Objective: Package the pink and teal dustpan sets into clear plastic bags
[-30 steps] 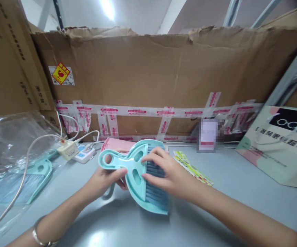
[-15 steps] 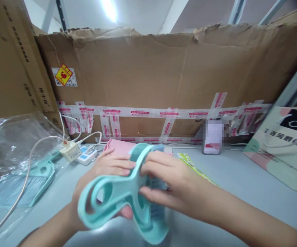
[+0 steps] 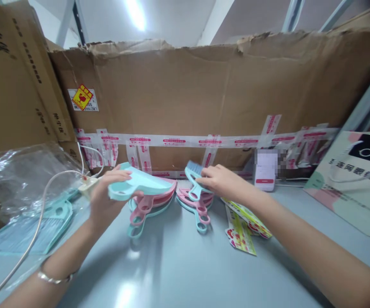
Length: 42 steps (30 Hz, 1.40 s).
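Observation:
My left hand (image 3: 110,188) grips a mint-green dustpan (image 3: 146,182), thumb below and fingers on top, over a stack of pink and mint dustpans (image 3: 145,205). In my right hand (image 3: 215,177) is a small mint brush (image 3: 195,182) with blue-grey bristles turned away from me. It sits over or just above a pile of pink and mint brushes (image 3: 201,210), handles toward me; whether it touches them I cannot tell. The two piles lie side by side on the grey table (image 3: 185,269).
Right of the brushes lie yellow-green printed cards (image 3: 242,231). A phone (image 3: 265,171) leans on the cardboard wall (image 3: 172,94). At left are a bagged mint dustpan set (image 3: 50,222), a white cable (image 3: 31,226) and a plug adapter (image 3: 88,187). A printed bag (image 3: 351,184) stands at right.
The mint brush and dustpan, held together before, are now apart. My left hand moved the dustpan left and away from me; my right hand carried the brush away from me to the brush pile.

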Available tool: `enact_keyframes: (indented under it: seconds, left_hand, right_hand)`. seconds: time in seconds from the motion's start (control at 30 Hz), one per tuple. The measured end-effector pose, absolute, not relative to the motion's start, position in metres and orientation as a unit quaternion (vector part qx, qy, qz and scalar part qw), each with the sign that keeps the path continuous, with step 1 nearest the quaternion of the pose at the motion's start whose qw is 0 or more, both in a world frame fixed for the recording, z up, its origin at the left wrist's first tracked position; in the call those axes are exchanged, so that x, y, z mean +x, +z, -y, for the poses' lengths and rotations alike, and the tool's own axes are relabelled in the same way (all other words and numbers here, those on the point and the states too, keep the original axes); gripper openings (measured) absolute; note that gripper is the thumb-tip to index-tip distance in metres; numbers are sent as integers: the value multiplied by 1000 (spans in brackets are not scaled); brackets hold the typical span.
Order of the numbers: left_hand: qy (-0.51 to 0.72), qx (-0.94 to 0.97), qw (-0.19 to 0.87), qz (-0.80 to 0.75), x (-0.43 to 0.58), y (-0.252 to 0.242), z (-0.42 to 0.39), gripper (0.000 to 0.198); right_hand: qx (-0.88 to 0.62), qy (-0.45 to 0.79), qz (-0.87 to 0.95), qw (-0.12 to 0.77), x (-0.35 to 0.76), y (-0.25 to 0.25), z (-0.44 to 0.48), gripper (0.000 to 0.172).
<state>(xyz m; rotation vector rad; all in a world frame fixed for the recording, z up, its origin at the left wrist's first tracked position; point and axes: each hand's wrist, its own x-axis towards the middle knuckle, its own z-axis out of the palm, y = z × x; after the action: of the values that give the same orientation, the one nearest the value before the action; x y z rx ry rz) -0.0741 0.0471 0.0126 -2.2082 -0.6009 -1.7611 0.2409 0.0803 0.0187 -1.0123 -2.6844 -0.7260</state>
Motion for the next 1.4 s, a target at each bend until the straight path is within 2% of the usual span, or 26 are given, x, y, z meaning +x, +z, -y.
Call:
enact_keyframes:
  seconds: [0.1, 0.23, 0.4, 0.57, 0.67, 0.87, 0.97, 1.07, 1.17, 1.27, 1.4]
  left_hand:
    - [-471, -840, 115, 243, -77, -10, -62, 15]
    - [-290, -907, 37, 303, -85, -26, -71, 34]
    - [-210, -897, -76, 382, -96, -30, -75, 50]
    - [-197, -869, -109, 440, -89, -33, -69, 50]
    - [-168, -863, -115, 462, -81, -31, -61, 50]
    - [-212, -862, -53, 457, -77, -22, -48, 47]
    - [-207, -881, 1, 425, -72, -19, -42, 47]
    - [-192, -881, 40, 431, -64, -21, -40, 31]
    - [-228, -862, 58, 449, -59, -26, -41, 21]
    - [-286, -847, 35, 447, -59, -26, -41, 16]
    - [-318, -835, -43, 447, -60, -15, -37, 21]
  right_hand:
    - [-354, -203, 913, 4, 239, -7, -94, 34]
    - [-384, -131, 914, 2, 243, -16, -98, 47]
    - [-397, -14, 916, 50, 246, -18, -102, 50]
    - [-411, 47, 904, 109, 246, -33, -110, 58]
    - [-409, 54, 904, 114, 245, -36, -111, 60]
    - [-421, 70, 893, 143, 253, -9, -97, 58]
    - [-440, 92, 885, 122, 256, 6, -87, 56]
    - [-439, 139, 885, 74, 251, 10, -80, 51]
    - [-409, 158, 897, 47, 245, 8, -80, 45]
    - [-398, 138, 905, 52, 243, 8, -83, 41]
    - [-417, 121, 899, 61, 248, 6, -88, 42]
